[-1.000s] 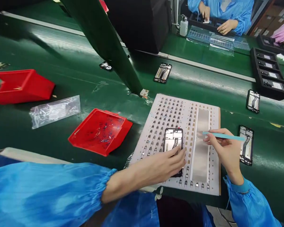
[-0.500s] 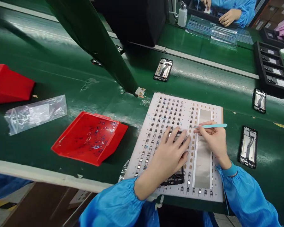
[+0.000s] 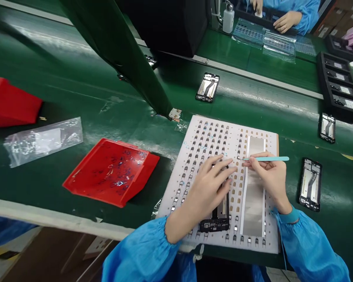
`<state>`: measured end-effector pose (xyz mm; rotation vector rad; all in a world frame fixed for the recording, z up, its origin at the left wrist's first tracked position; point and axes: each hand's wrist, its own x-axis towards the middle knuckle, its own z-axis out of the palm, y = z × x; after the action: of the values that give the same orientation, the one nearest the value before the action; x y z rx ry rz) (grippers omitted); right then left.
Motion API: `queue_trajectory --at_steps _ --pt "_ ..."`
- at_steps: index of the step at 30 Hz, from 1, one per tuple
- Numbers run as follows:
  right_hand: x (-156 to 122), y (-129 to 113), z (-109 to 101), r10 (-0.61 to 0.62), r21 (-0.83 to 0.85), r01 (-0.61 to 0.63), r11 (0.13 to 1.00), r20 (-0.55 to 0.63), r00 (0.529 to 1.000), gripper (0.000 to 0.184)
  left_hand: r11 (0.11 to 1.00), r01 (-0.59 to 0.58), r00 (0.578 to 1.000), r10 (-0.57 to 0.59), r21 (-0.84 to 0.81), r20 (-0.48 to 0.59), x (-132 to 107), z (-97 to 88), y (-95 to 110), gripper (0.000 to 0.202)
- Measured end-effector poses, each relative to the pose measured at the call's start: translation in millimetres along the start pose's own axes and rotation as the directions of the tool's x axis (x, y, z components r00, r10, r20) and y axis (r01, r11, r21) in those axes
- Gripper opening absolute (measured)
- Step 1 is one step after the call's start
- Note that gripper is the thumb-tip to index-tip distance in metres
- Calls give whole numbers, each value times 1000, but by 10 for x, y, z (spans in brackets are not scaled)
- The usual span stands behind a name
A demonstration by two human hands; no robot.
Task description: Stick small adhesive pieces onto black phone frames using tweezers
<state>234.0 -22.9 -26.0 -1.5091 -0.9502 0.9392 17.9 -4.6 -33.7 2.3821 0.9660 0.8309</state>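
Observation:
My right hand [image 3: 269, 174] pinches light-blue tweezers [image 3: 273, 159], their tip above a column of small metal pieces [image 3: 239, 147] on a white board [image 3: 181, 156]. Whether the tip grips a piece is too small to tell. My left hand [image 3: 208, 188] lies with fingers spread over a black phone frame [image 3: 214, 225], which rests on the board and is partly hidden by the hand. Rows of small clips cover the board's left side. A long silver strip [image 3: 253, 215] with white edges lies on the right side, under my right hand.
Left of the board is a red scoop-shaped bin [image 3: 106, 172] with small scraps; beyond lie a clear plastic bag [image 3: 47, 139] and another red bin [image 3: 11, 105]. Phone frames lie at right [image 3: 310, 184] and behind [image 3: 208, 87]. A green post [image 3: 129, 58] slants overhead. A co-worker's hands [image 3: 286, 21] are opposite.
My right hand and the tweezers have shifted slightly right. My left hand has moved a little over the phone frame. Phone frames along the far strip have slid to the right.

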Motion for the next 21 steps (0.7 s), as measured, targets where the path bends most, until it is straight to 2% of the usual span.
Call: queue_trajectory --at_steps 3,5,8,12,16,18,21 --pt "-132 -171 -7 -30 46 28 999 57 998 29 982 65 983 -93 -178 -157 38 -81 9 32" --pt "-239 -273 -3 -62 48 57 997 114 992 22 971 52 971 -104 -234 -216 58 -135 30 27" --pt "-372 -362 24 -99 34 94 995 163 982 16 968 9 969 -70 -249 -236 61 -201 66 17" --pt "-466 -379 77 -140 69 129 989 188 972 10 969 2 962 -70 -249 -265 23 -257 96 16" --pt "-535 -343 123 -193 13 194 981 172 966 4 963 2 949 -86 -268 -303 -20 -272 106 16" --pt "-585 -306 157 -266 -12 271 962 152 952 4 944 27 940 -136 -329 -313 -41 -259 119 15" --pt "-680 -244 240 -434 -45 441 897 109 894 20 868 130 916 -291 -480 -278 -81 -234 173 15"
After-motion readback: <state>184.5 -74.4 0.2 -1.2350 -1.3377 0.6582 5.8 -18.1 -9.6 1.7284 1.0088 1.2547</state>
